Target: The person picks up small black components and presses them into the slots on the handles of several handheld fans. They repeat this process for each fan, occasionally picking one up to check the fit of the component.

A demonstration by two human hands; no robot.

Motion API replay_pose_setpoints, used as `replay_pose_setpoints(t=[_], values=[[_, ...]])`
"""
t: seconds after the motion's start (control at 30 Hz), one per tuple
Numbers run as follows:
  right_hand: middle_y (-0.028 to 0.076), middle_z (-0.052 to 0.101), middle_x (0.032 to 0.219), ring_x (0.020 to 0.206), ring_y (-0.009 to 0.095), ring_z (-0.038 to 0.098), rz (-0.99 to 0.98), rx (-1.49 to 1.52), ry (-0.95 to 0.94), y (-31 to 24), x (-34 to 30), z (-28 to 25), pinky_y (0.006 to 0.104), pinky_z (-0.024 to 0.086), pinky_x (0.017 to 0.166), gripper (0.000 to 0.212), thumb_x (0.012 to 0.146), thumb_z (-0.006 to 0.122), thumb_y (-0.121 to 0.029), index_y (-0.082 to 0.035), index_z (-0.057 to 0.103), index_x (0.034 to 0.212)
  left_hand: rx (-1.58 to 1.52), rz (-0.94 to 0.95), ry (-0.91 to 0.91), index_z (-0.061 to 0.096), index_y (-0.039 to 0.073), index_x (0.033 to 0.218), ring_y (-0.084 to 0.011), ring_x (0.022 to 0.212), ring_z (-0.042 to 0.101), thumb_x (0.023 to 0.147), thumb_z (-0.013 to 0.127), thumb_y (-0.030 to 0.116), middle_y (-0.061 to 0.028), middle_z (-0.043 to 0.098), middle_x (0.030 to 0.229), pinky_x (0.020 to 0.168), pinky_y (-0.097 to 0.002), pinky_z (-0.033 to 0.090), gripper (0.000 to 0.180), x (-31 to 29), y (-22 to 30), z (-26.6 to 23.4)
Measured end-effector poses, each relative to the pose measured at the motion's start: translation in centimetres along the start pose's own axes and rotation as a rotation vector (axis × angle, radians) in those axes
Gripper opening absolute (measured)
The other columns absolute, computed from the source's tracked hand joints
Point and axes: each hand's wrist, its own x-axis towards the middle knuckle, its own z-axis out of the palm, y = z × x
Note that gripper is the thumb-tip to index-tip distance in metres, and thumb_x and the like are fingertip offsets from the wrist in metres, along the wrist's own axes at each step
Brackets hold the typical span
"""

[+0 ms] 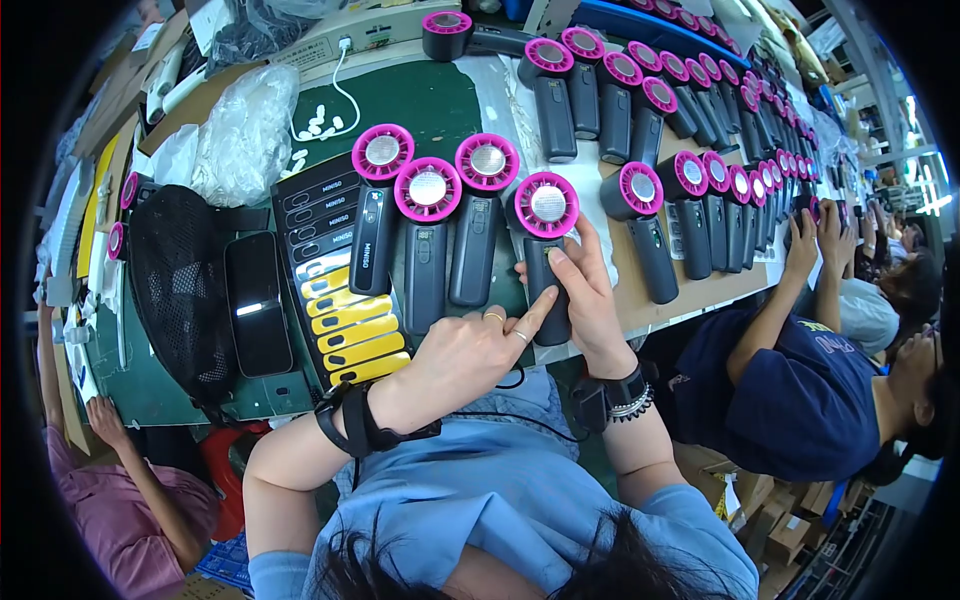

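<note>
A handheld fan with a pink round head and dark grey handle lies in my right hand. The right fingers wrap round the handle's right side; the thumb presses on its upper front, near a small lit display. My left hand reaches across from the left, one finger stretched out with its tip on the handle's front and the others partly bent. Just left lie three more pink-headed fans; the leftmost one's handle carries a printed label. Beside them is a sheet of dark and yellow label strips.
Many similar fans stand in rows at the right. A black phone and a black mesh bag lie left on the green table. Behind are a plastic bag and a white cable. A co-worker sits at the right.
</note>
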Motion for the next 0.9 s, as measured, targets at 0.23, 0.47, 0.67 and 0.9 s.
replay_pose_setpoints(t=[0.23, 0.47, 0.67, 0.9], values=[[0.018, 0.058, 0.112, 0.092, 0.021, 0.062, 0.088, 0.106, -0.026, -0.3, 0.1, -1.0, 0.0306, 0.051, 0.081, 0.055, 0.096, 0.043, -0.013, -0.009, 0.020, 0.145, -0.189, -0.083, 0.068, 0.037, 0.009, 0.140, -0.0211, 0.055, 0.058, 0.069, 0.055, -0.003, -0.0072, 0.050, 0.067, 0.048, -0.0342, 0.047, 0.074, -1.2, -0.2, -1.5], [0.019, 0.060, 0.110, 0.091, 0.021, 0.063, 0.029, 0.113, 0.005, -0.8, -0.3, -0.3, 0.0313, 0.051, 0.081, 0.058, 0.095, 0.045, -0.014, -0.011, 0.017, 0.146, -0.277, -0.201, 0.174, 0.038, 0.010, 0.140, -0.0260, 0.055, 0.055, 0.070, 0.053, -0.011, -0.0098, 0.051, 0.068, 0.050, -0.0385, 0.044, 0.075, -1.7, -1.2, -1.8], [0.019, 0.058, 0.113, 0.093, 0.022, 0.063, 0.013, 0.096, 0.068, -0.9, -0.5, 0.3, 0.0318, 0.051, 0.082, 0.059, 0.094, 0.044, -0.015, -0.013, 0.016, 0.147, -0.240, -0.189, 0.209, 0.033, 0.009, 0.142, -0.0237, 0.054, 0.055, 0.065, 0.054, -0.008, -0.0075, 0.046, 0.066, 0.048, -0.0377, 0.046, 0.082, -1.9, -1.8, -1.5], [0.020, 0.055, 0.117, 0.092, 0.024, 0.063, 0.046, 0.166, 0.065, -1.1, -0.6, 0.4, 0.0327, 0.052, 0.079, 0.056, 0.096, 0.037, -0.020, -0.014, 0.013, 0.147, -0.283, -0.235, 0.213, 0.037, 0.008, 0.140, -0.0274, 0.056, 0.056, 0.073, 0.053, -0.010, -0.0117, 0.055, 0.072, 0.050, -0.0385, 0.045, 0.071, -2.0, -1.8, -1.6]])
